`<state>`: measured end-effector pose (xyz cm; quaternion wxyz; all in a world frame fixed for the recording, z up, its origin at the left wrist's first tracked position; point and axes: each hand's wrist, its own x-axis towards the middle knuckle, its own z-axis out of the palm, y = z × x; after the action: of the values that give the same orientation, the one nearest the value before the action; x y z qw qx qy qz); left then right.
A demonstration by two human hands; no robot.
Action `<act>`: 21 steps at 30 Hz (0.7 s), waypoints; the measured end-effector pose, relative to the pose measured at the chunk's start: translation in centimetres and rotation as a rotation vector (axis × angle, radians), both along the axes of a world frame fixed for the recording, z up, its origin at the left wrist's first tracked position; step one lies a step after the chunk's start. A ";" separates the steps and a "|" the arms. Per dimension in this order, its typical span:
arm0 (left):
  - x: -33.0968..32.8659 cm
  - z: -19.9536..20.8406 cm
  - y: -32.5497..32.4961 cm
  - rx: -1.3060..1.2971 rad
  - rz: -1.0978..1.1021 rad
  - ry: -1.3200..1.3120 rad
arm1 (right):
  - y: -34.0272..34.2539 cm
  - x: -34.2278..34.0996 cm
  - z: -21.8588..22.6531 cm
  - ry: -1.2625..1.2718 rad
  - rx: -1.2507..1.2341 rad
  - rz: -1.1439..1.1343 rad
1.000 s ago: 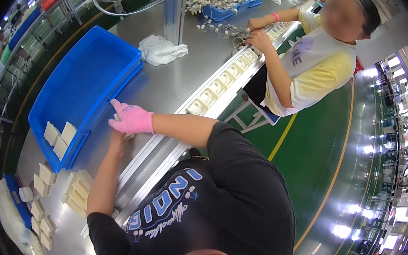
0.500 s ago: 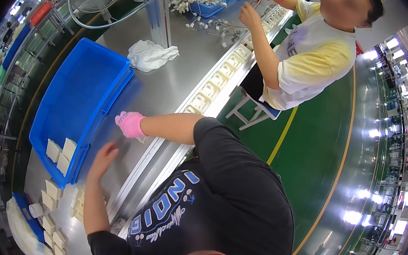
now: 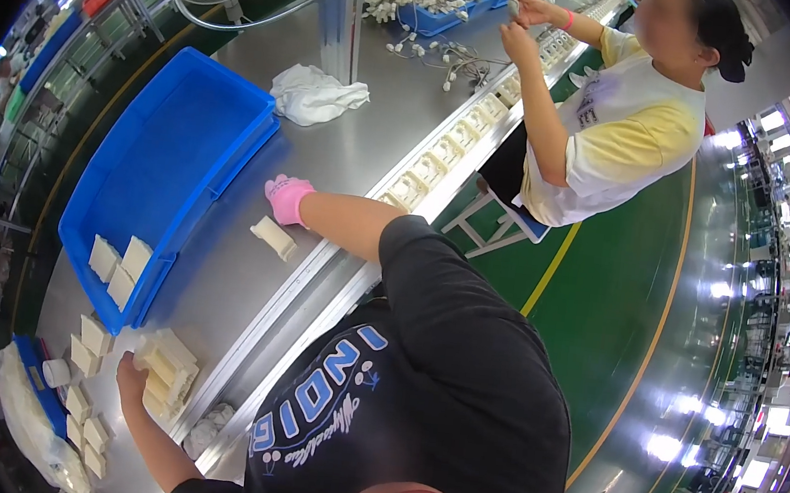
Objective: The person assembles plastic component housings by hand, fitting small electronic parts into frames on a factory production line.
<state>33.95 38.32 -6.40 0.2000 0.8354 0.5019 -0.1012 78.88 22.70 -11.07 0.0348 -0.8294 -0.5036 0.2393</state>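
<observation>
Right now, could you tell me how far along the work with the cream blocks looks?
Done: cream blocks stand in a stack by the table's edge, and more stand left of it. In hand: the left hand touches that stack; the pink-gloved right hand rests beside one loose block. Left: three blocks remain in the blue bin.

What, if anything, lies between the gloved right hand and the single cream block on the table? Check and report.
Nothing visible. The right hand in its pink glove rests on the steel table; the cream block lies just below it, apart, with only bare tabletop between. The blue bin stands off to the side.
</observation>
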 end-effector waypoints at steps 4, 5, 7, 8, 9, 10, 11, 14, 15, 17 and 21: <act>-2.1 -2.2 1.0 0.232 -0.042 -0.184 | -0.6 -1.0 2.8 -0.026 0.050 -0.103; -2.1 -1.4 0.5 0.213 0.035 -0.294 | -0.4 -1.3 3.7 -0.074 -0.026 -0.067; 0.3 1.8 -0.4 0.240 0.027 -0.341 | -1.1 -0.9 5.0 -0.121 -0.105 -0.057; 1.2 3.2 -0.5 0.268 0.033 -0.384 | -1.3 -0.8 5.3 -0.120 -0.142 0.004; 1.7 3.9 -0.2 0.208 0.097 -0.428 | -1.4 -0.8 5.4 -0.119 -0.178 0.068; 2.5 4.1 -0.4 0.208 0.095 -0.426 | -1.6 -0.7 5.2 -0.117 -0.177 0.066; 3.4 4.3 -0.7 0.259 0.078 -0.535 | -1.7 -0.6 4.8 -0.128 -0.174 0.118; 6.0 3.8 -0.6 0.344 0.018 -0.706 | -1.9 -0.4 3.1 -0.169 -0.121 0.163; 7.1 3.3 -0.3 0.371 -0.029 -0.769 | -1.9 -0.4 2.6 -0.196 -0.079 0.152; 9.8 3.4 -1.8 0.323 -0.008 -0.923 | -2.3 -0.6 2.8 -0.219 -0.032 0.154; 17.2 4.3 -7.6 -0.229 0.347 -1.279 | -3.0 -0.8 2.9 -0.228 0.223 0.106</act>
<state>51.11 30.77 -2.09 0.5588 0.6114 0.3977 0.3947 78.11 19.70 -8.14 0.0568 -0.8145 -0.5706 0.0879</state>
